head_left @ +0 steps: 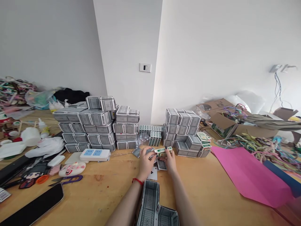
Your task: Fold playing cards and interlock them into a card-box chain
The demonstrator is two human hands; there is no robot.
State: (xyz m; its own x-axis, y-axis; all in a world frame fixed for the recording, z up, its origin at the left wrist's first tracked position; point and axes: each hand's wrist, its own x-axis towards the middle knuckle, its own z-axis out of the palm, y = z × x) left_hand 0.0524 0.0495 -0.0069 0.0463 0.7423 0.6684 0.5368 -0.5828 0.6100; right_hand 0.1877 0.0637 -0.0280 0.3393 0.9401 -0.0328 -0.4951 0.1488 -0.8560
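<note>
In the middle of the table, my right hand grips a small green-and-white playing card box held on its side. My left hand, with a red string bracelet at the wrist, is closed at the box's left end. Its fingers curl around what look like grey-backed playing cards, partly hidden. Beneath the hands lie loose playing cards, one face up. Close to me, between my forearms, stands an L-shaped open tray made of grey-patterned cards.
Stacks of grey card-covered blocks rise at left and right, with more green card boxes between them. To the left are a power strip, purple-handled scissors and a phone. Pink paper and yarn lie right.
</note>
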